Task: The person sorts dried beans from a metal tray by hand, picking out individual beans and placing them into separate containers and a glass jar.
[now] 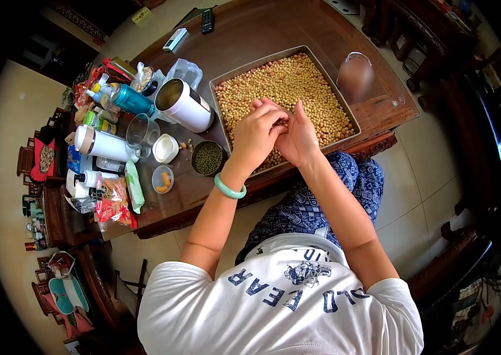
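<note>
A square metal tray (352,131) full of pale round beans or nuts (274,74) lies on the wooden table. Over its near part my two hands meet. My left hand (254,133), with a green bangle on the wrist, is closed, its fingertips pinched above the other palm; what they hold is too small to name. Palm up and fingers partly spread, my right hand (299,136) is cupped beneath them, and its palm is partly hidden. Left of the tray are a bowl of green beans (208,158) and a white canister (188,109).
A glass jar (355,77) stands right of the tray. Bottles, a white tumbler (99,144), a white cup (165,148), a small dish (162,179) and snack packets (114,201) crowd the table's left side. A black remote (207,21) lies at the far edge.
</note>
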`<move>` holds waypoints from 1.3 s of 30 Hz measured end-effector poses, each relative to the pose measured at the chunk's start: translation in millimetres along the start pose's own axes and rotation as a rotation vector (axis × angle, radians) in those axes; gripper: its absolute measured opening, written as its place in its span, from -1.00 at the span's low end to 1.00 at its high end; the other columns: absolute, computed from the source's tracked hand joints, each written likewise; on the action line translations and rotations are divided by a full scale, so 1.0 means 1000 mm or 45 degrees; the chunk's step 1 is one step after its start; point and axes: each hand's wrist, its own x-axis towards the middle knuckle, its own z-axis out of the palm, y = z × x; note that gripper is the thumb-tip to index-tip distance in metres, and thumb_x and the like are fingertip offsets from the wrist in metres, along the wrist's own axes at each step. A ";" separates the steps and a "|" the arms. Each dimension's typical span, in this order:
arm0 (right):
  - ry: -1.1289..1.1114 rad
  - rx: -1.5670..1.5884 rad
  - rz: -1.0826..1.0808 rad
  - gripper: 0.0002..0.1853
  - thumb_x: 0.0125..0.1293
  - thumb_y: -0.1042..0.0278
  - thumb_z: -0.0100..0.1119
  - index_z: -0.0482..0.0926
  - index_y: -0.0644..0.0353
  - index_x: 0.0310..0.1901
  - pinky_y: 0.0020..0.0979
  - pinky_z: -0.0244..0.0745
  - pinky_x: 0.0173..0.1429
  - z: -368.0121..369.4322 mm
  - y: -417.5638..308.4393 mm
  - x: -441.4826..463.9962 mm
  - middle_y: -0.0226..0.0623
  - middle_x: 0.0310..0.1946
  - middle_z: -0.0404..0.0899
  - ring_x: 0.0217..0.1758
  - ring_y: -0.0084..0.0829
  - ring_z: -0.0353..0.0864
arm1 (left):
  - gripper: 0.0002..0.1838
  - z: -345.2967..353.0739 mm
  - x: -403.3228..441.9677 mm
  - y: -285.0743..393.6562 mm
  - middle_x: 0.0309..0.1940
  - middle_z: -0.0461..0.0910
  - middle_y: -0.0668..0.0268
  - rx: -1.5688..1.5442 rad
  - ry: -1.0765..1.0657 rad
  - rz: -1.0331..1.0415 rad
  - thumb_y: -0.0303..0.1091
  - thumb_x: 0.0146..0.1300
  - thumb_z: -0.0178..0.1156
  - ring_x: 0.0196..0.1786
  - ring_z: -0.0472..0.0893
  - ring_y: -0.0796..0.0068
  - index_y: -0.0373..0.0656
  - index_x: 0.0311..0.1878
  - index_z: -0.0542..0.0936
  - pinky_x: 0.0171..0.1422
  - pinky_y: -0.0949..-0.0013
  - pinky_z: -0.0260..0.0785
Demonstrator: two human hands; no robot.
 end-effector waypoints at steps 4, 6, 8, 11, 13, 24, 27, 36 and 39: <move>0.004 0.016 0.001 -0.17 0.54 -0.24 -0.70 0.20 0.44 0.37 -0.13 0.20 0.51 -0.002 0.001 0.001 0.07 0.34 0.31 0.43 -0.13 0.27 | -0.82 0.000 -0.001 -0.004 -0.26 0.62 0.30 0.005 -0.038 0.003 -0.45 0.05 0.34 -0.22 0.64 0.21 -0.13 -0.22 0.64 -0.14 0.24 0.50; 0.001 0.017 0.001 -0.17 0.54 -0.24 -0.70 0.20 0.45 0.36 -0.14 0.21 0.51 -0.001 0.001 0.001 0.07 0.33 0.31 0.42 -0.13 0.28 | -0.82 -0.001 -0.001 -0.004 -0.27 0.62 0.29 -0.002 -0.046 0.015 -0.44 0.06 0.34 -0.23 0.64 0.21 -0.14 -0.22 0.64 -0.15 0.24 0.50; -0.001 0.018 0.001 -0.17 0.54 -0.23 -0.70 0.20 0.45 0.36 -0.14 0.21 0.51 -0.001 0.001 0.001 0.07 0.32 0.32 0.41 -0.13 0.29 | -0.85 -0.001 -0.001 -0.004 -0.28 0.62 0.27 -0.017 -0.067 -0.001 -0.45 0.09 0.32 -0.25 0.64 0.20 -0.14 -0.23 0.63 -0.16 0.23 0.50; 0.017 0.024 0.008 -0.16 0.53 -0.25 -0.68 0.14 0.47 0.39 -0.11 0.11 0.57 -0.002 0.002 0.002 0.12 0.33 0.30 0.46 -0.07 0.23 | -0.88 -0.006 -0.001 -0.001 -0.30 0.61 0.26 0.009 -0.097 0.009 -0.44 0.11 0.31 -0.28 0.64 0.19 -0.14 -0.25 0.63 -0.18 0.23 0.50; 0.013 0.002 0.016 -0.16 0.53 -0.25 -0.68 0.15 0.46 0.39 -0.11 0.12 0.56 -0.003 0.002 0.002 0.10 0.32 0.31 0.45 -0.08 0.24 | -0.88 -0.007 -0.001 -0.002 -0.30 0.62 0.26 0.018 -0.114 -0.003 -0.44 0.11 0.31 -0.28 0.64 0.19 -0.14 -0.25 0.63 -0.18 0.23 0.50; 0.029 -0.009 0.064 -0.15 0.52 -0.27 -0.67 0.21 0.43 0.37 -0.11 0.16 0.53 0.001 0.000 -0.001 0.04 0.33 0.33 0.43 -0.13 0.27 | -0.87 -0.007 -0.003 -0.003 -0.31 0.63 0.22 0.071 -0.086 -0.027 -0.47 0.09 0.30 -0.30 0.64 0.16 -0.20 -0.26 0.65 -0.20 0.23 0.50; 0.040 0.005 0.068 -0.16 0.53 -0.27 -0.67 0.24 0.43 0.36 -0.14 0.19 0.51 0.003 -0.001 -0.001 0.01 0.32 0.35 0.41 -0.16 0.30 | -0.84 -0.007 -0.004 -0.006 -0.29 0.66 0.22 -0.065 -0.029 -0.051 -0.54 0.14 0.30 -0.33 0.69 0.36 -0.25 -0.18 0.67 -0.22 0.41 0.52; 0.065 0.035 0.038 -0.19 0.54 -0.25 -0.58 0.27 0.44 0.33 -0.35 0.37 0.32 -0.005 0.000 0.002 -0.08 0.24 0.44 0.18 -0.33 0.44 | -0.88 -0.018 0.002 -0.019 -0.32 0.69 0.29 -0.912 -0.005 -0.473 -0.54 0.27 0.27 -0.29 0.64 0.58 -0.38 -0.16 0.66 -0.17 0.50 0.50; 0.043 0.067 0.041 -0.19 0.55 -0.24 -0.55 0.26 0.45 0.34 -0.33 0.38 0.33 -0.007 0.001 0.003 -0.05 0.24 0.42 0.16 -0.30 0.45 | -0.84 -0.026 0.005 -0.023 -0.29 0.69 0.26 -1.137 0.004 -0.531 -0.53 0.27 0.29 -0.27 0.64 0.56 -0.36 -0.10 0.66 -0.13 0.52 0.50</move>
